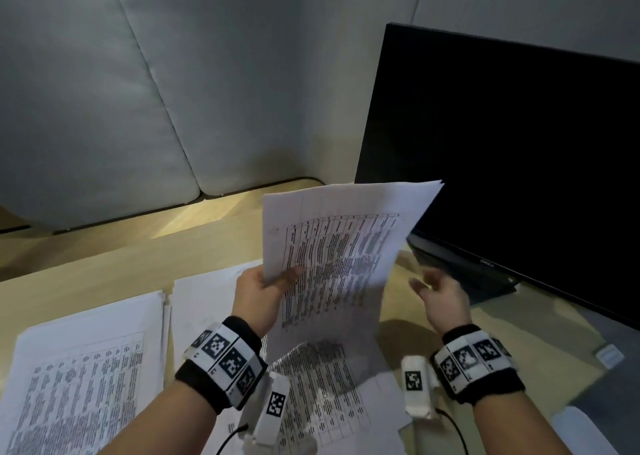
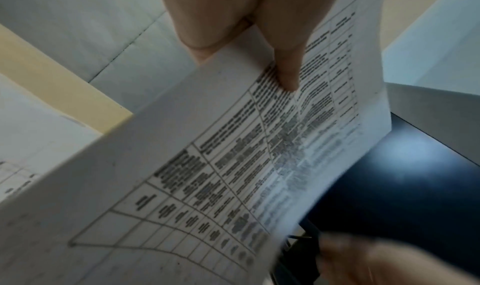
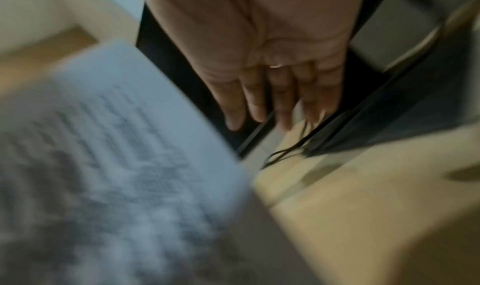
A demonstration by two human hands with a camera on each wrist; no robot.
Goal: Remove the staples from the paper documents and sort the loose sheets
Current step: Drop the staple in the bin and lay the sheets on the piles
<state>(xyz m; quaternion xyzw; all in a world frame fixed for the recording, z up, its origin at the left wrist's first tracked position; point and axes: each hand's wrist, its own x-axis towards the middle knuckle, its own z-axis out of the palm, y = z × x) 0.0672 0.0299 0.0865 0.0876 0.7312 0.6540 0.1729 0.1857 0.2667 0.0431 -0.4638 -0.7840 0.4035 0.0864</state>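
Pinched tight in the left hand (image 1: 258, 290), thumb on the printed face, a sheaf of printed sheets (image 1: 339, 246) stands lifted above the bench (image 1: 104, 267), in front of the dark monitor (image 1: 512, 163). Right hand (image 1: 438, 290) hangs just beside it, fingers straight and spread, its grip on nothing. More printed stacks (image 1: 86, 368) lie flat on the bench at left and below the hands.

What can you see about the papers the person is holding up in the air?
The held papers are several white sheets, layered at the top corner, printed with a black-lined table of small text too blurred to read. They stand nearly upright above the desk, bending slightly. The left hand pinches their left edge, thumb on the front. The right hand is open beside them, not touching.
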